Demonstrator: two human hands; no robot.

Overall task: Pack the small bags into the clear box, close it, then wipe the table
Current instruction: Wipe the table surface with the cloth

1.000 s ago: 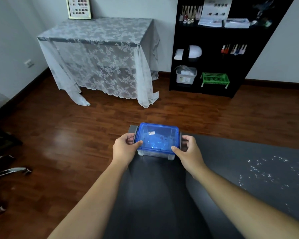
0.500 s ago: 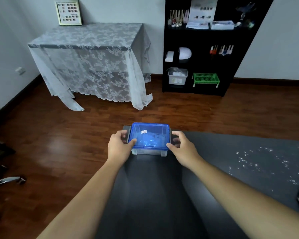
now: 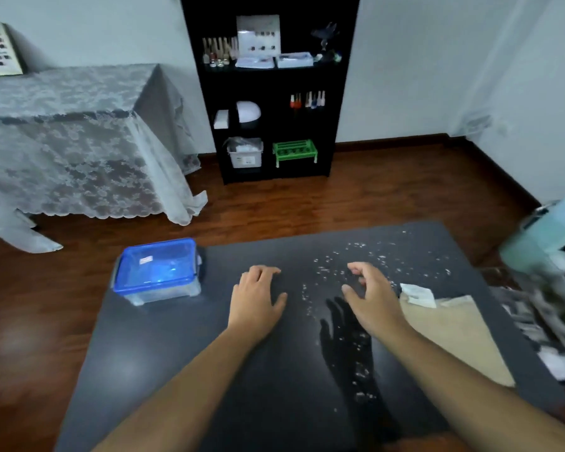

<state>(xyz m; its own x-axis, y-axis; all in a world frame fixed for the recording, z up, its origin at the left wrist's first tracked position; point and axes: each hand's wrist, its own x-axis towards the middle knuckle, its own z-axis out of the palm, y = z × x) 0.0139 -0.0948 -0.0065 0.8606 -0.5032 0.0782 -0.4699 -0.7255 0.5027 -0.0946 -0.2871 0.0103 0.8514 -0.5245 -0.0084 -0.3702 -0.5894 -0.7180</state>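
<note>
Box shut and parked at the table's far-left corner; both hands free over the tabletop, wipe not yet begun.

I read the clear box as closed, blue lid seated, standing at the far-left corner of the dark table, close to both edges. Left hand released, palm down, holding nothing. Right hand empty too, fingers loosely curled, just beside a beige cloth with a white crumpled scrap at its far end. White specks scattered across the right half (too small to identify). Risks, as I judge them: a leftward wipe could nudge the box off that corner; sweeping hard may push specks onto the wooden floor rather than gather them.
</note>
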